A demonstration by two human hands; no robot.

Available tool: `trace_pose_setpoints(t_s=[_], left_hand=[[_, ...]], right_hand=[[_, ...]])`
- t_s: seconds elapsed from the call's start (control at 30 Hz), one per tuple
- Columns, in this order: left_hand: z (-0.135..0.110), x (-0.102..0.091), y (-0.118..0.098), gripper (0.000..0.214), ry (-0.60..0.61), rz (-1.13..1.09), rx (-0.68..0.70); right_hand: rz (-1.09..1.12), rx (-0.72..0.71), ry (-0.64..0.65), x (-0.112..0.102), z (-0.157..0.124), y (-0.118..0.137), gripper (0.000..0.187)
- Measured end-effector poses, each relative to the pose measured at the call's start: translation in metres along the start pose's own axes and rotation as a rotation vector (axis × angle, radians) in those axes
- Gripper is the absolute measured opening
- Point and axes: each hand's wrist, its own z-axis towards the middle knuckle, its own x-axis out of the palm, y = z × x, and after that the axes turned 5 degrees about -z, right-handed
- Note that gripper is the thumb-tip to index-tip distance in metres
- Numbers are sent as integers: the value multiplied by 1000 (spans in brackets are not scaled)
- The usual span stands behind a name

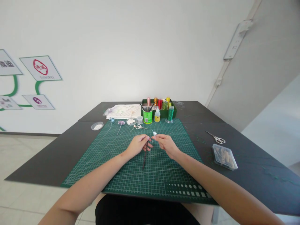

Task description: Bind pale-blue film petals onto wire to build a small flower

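Note:
My left hand (138,145) is closed on a thin dark stick (145,157) that looks like a brush handle, pointing down toward me over the green cutting mat (131,175). Close by on the right, my right hand (166,144) pinches a small pale-blue flower (154,133) between thumb and fingers. A thin pale stem (151,147) runs down from the flower between the two hands. Whether the stick's tip touches the flower, I cannot make out. Beyond the hands lie small white-handled scissors (140,127), a purple flower on a stem (121,123) and a blue flower (112,119).
A green can with brushes (147,117), a glue bottle (157,115), a teal thread spool (171,113) and a green box of thread (175,109) stand at the back. Dishes of white pieces (97,126) sit left. Scissors (219,140) and a clear plastic box (224,157) lie right.

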Motion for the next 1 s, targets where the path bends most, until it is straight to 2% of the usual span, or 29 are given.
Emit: trace_pose_setpoints(t_s=[0.3,0.67,1.0], left_hand=[[-4,4,3,33,-16,-57,13],[-6,8,0,41,-63,-58,-104],[-11,14,1,47,41,-286,-105]], right_hand=[[-7,25,9,3,-1,-2,33],[50,47,21,4,1,-9,31],[162,36,47,3,2,-11,29]])
